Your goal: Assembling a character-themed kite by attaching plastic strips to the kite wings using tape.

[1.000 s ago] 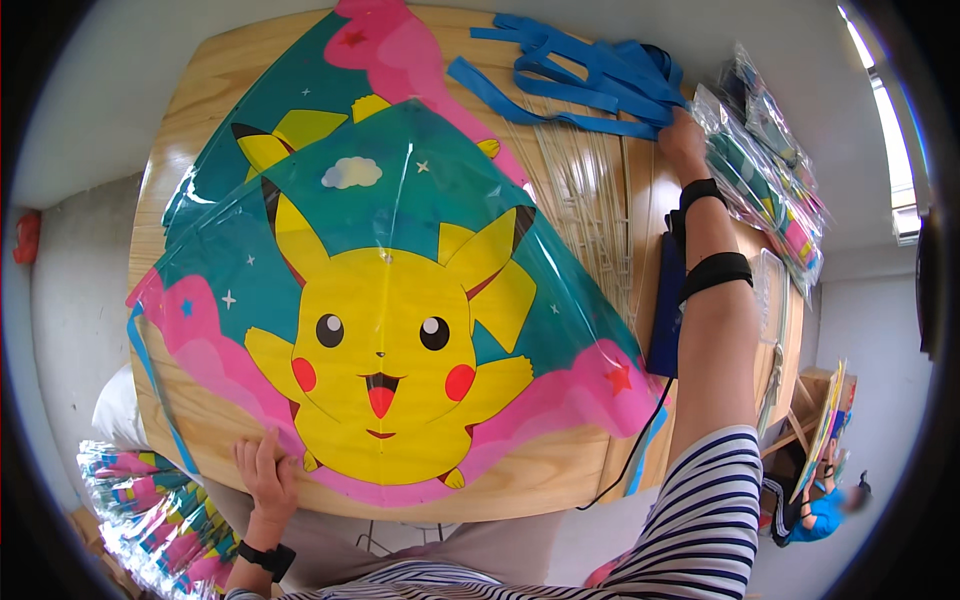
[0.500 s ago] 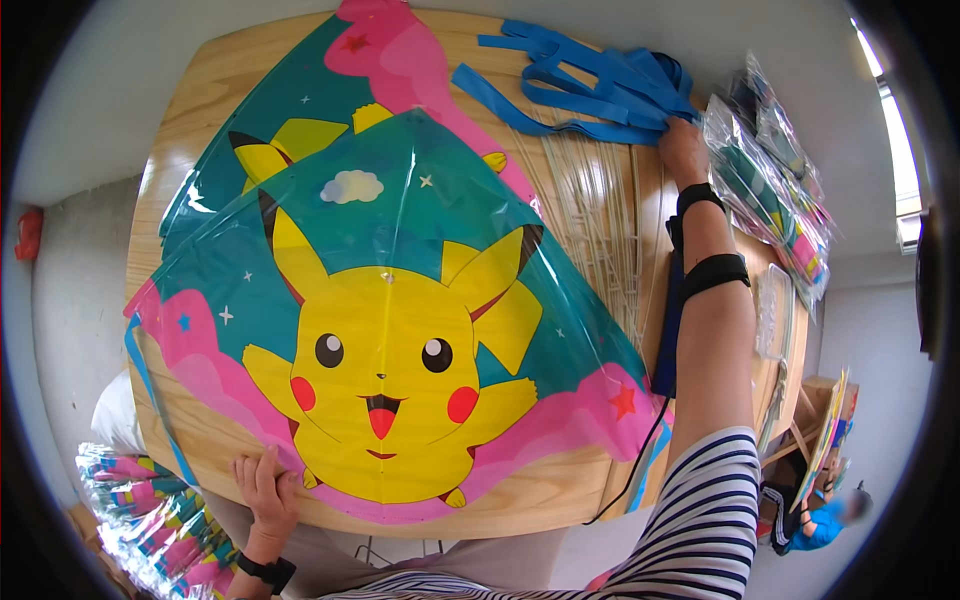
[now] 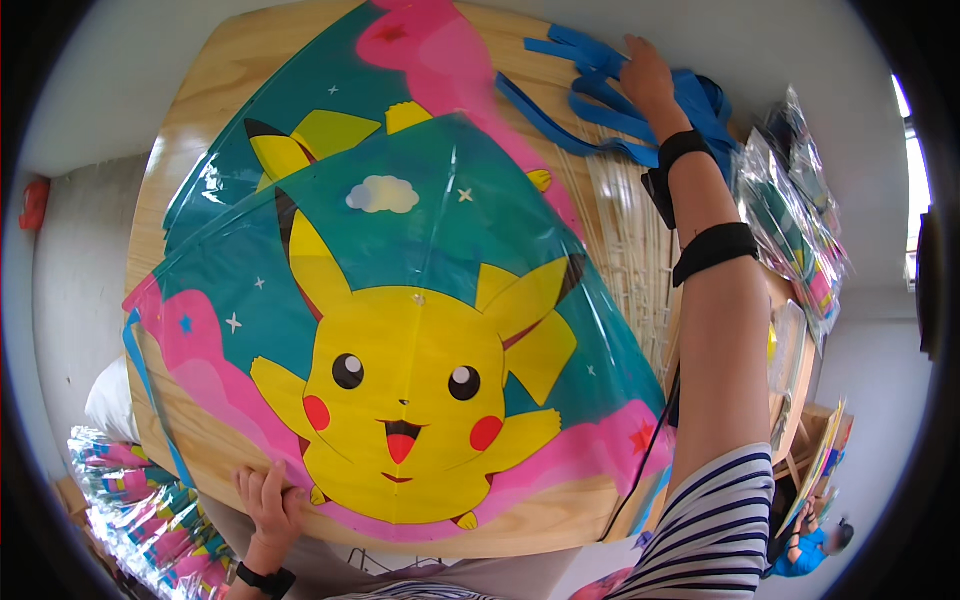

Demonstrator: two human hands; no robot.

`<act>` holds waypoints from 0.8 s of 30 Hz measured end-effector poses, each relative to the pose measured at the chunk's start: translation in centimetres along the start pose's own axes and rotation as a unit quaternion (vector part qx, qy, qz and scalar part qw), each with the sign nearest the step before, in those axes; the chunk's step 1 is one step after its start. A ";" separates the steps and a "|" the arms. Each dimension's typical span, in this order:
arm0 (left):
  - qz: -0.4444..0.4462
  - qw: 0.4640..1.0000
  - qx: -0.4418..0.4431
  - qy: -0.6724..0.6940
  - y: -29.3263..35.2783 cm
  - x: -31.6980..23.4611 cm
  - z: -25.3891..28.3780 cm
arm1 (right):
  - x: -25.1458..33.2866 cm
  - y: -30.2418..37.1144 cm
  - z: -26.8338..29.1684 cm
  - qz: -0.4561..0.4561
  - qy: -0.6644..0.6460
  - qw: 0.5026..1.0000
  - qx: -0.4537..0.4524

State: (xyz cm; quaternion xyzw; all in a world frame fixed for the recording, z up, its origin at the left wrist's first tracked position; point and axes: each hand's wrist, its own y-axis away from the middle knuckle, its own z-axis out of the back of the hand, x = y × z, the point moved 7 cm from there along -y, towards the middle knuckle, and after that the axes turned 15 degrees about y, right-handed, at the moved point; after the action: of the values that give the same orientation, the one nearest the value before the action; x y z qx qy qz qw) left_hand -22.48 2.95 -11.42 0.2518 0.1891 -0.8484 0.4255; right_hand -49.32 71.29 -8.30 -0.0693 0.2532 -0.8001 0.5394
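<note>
A kite sheet [image 3: 410,240], green and pink with a yellow cartoon figure, lies face up on the wooden table before me. By its lower left edge my left hand [image 3: 268,505] rests at the table's near rim, fingers stretched out and thumb apart, holding nothing. Beyond the kite, at the far right, a loose heap of blue ribbon strips [image 3: 700,100] lies folded over itself. My right hand [image 3: 648,78] reaches over these strips with fingers extended; its fingertips are partly hidden, and no strip shows clearly in them.
Underneath is a second kite sheet [image 3: 310,75] of like print. Thin pale rods [image 3: 625,210] lie right of it. Clear-bagged kites [image 3: 790,215] stand at the right edge, and more wrapped kites [image 3: 150,515] sit low at left. A person in blue [image 3: 805,548] is far right.
My right hand has moved away and leftward from the right side of the ribbon heap to above it. The left hand stays at the table's rim. The whole view has shifted slightly.
</note>
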 end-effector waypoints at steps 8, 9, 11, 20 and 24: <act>0.016 1.000 0.018 0.017 0.2 0.4 0.0 | -1.1 -1.6 -4.3 0.028 0.057 0.993 0.104; 0.012 1.000 0.019 0.016 0.1 0.3 -0.1 | -1.7 -1.9 -4.6 0.001 0.096 0.984 0.148; 0.013 1.000 0.021 0.008 0.1 0.2 0.0 | -0.6 -1.6 -3.4 -0.027 0.096 0.975 0.196; 0.008 1.000 0.013 0.015 -0.4 -0.5 0.4 | 0.8 0.9 2.2 -0.107 0.114 0.967 0.201; 0.006 1.000 0.008 0.022 -0.6 -0.6 0.4 | 1.6 1.6 3.2 -0.076 0.165 0.972 0.152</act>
State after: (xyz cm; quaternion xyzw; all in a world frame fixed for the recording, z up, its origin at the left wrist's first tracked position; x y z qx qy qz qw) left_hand -22.75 3.48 -10.70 0.2744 0.1904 -0.8416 0.4245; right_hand -47.41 68.28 -6.55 0.1272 0.2080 -0.8681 0.4323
